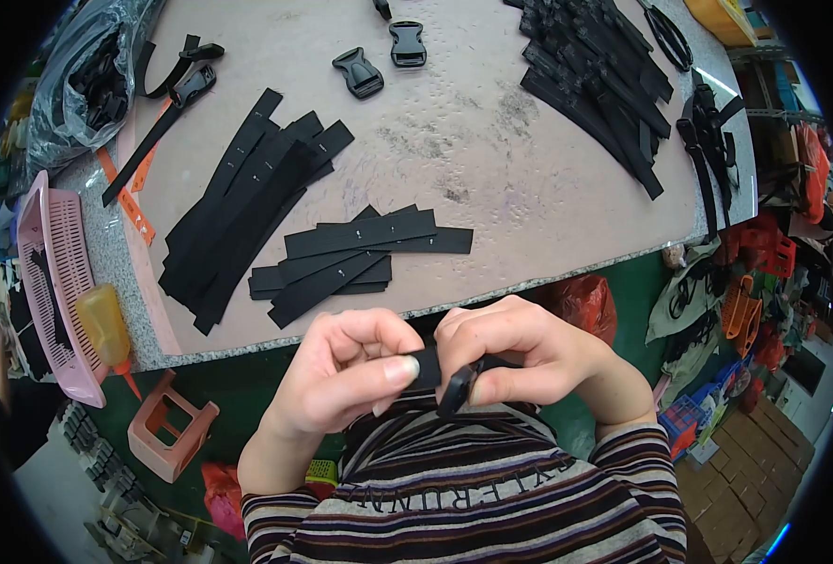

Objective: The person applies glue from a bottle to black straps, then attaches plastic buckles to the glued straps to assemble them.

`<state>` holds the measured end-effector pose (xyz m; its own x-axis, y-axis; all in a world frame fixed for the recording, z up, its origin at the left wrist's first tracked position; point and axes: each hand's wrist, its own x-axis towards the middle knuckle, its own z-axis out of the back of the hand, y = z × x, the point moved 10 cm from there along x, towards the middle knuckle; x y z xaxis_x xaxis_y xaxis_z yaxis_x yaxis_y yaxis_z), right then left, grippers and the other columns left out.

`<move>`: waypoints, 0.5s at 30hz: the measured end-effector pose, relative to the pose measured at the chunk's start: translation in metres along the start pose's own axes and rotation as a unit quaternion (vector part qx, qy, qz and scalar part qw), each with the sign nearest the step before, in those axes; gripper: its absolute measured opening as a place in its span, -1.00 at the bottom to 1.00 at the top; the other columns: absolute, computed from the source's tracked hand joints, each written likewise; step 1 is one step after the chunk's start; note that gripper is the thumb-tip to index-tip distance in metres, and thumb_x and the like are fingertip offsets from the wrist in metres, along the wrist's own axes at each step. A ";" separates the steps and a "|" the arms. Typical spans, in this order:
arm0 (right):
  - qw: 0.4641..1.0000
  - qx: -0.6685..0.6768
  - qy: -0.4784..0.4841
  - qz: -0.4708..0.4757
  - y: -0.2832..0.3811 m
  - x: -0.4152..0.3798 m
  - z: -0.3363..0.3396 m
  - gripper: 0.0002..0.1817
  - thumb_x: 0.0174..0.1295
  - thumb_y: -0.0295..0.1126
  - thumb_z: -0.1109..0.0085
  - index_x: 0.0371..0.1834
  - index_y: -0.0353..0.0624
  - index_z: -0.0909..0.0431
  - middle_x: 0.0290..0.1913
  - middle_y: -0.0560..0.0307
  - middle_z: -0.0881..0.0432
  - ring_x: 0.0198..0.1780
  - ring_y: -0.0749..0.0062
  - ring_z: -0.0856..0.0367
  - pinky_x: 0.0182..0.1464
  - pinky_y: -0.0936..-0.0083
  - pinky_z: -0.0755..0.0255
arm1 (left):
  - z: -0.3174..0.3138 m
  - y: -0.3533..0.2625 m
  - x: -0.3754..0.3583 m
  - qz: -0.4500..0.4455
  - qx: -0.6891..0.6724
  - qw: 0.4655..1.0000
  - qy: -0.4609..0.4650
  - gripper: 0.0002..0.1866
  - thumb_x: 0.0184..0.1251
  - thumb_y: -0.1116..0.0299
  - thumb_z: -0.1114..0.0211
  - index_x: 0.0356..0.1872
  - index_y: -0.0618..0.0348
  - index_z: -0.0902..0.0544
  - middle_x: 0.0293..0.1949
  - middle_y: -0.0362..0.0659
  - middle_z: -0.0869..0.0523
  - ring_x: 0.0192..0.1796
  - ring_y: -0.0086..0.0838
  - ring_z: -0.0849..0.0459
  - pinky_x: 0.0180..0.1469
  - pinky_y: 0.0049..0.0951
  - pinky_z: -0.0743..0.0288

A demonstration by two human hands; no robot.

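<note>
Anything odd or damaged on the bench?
Yes: dark, irregular smudges mark the middle of the pale pinkish tabletop sheet. They look odd against the paler surface around them; whether stain or wear, I can't tell.

Black strap (425, 371), striped shirt (477, 515), pink basket (69, 268)

A pale table (567, 216), marked with dark scuffs and bordered in speckled grey, fills the upper middle. Green floor (247, 381) shows beneath its near edge. 1 pink stool (144, 428) stands on the left, just below the table's near corner. On the far right are shelves (785, 115); lower down come 1 orange crate (740, 315), 1 blue crate (684, 418) and brown cartons (755, 470). White glare streaks the table's right edge. The outermost room is stretched and too blurred to read.
</note>
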<state>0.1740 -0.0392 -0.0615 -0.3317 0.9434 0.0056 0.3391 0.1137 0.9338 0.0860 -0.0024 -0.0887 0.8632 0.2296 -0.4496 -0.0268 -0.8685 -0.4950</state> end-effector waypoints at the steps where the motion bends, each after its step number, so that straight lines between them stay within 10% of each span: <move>1: 1.000 0.002 -0.010 0.009 0.000 0.000 0.001 -0.83 0.32 -0.43 -0.25 -0.10 -0.27 -0.62 -0.24 0.08 -0.69 -0.21 0.35 -0.65 -0.12 0.44 -0.47 | -0.002 -0.001 -0.001 0.007 0.011 1.000 0.006 -0.87 0.35 0.47 -0.27 -0.23 0.37 -0.63 -0.49 -0.26 -0.62 -0.55 -0.77 -0.44 -0.54 -0.73 -0.20; 10: 1.000 0.008 -0.010 -0.011 -0.002 0.002 0.001 -0.83 0.34 -0.41 -0.25 -0.12 -0.29 -0.61 -0.27 0.09 -0.67 -0.23 0.44 -0.62 -0.14 0.50 -0.45 | -0.005 -0.004 -0.002 0.010 0.072 0.997 0.019 -0.91 0.28 0.55 -0.31 -0.26 0.37 -0.69 -0.46 -0.22 -0.66 -0.50 -0.71 -0.52 -0.48 -0.69 -0.28; 15: 0.994 0.100 -0.020 -0.038 -0.008 0.001 -0.002 -0.83 0.35 -0.40 -0.24 -0.14 -0.30 -0.61 -0.31 0.11 -0.66 -0.26 0.49 -0.60 -0.17 0.54 -0.43 | -0.016 -0.031 0.000 -0.182 0.211 0.955 0.099 -0.92 0.21 0.59 -0.36 -0.29 0.38 -0.70 -0.47 -0.21 -0.68 -0.47 -0.66 -0.56 -0.45 -0.64 -0.32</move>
<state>0.1689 -0.0397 -0.0681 -0.3285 0.9411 -0.0799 0.4838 0.2403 0.8415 0.0951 0.0175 -0.0612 0.9311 0.3595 -0.0615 0.1291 -0.4824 -0.8664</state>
